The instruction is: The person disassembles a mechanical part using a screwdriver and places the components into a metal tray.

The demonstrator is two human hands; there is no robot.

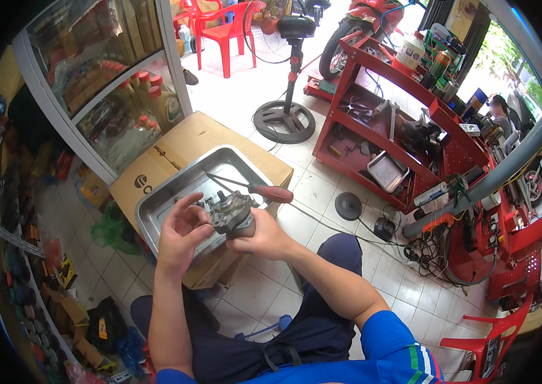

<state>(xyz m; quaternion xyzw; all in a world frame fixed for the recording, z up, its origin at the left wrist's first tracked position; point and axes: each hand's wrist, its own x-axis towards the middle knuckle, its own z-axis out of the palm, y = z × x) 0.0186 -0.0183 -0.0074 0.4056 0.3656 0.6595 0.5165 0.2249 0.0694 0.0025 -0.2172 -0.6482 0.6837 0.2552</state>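
Note:
My right hand point(263, 235) is wrapped round a grey cast-metal machine part point(232, 212) with a short dark stub on top; its exact kind is unclear. Close against the part's left side is my left hand point(181, 227), its thumb and a bent finger nearly together and its index finger raised. Whatever they pinch is too small to make out. Both hands are above the near part of a shallow metal tray point(149, 203). A screwdriver point(271, 192) with a red and black handle extends across the tray's right rim, its shaft pointing left. Small dark parts lie in the tray, partly hidden.
A cardboard box point(197, 131) bears the tray. Left of it stands a glass-doored cabinet point(101, 80) with bottles. Ahead are a pedestal fan point(290, 83) and a red plastic chair point(226, 35). At right stands a red tool cart point(373, 115); cables point(421, 256) lie on the tiles.

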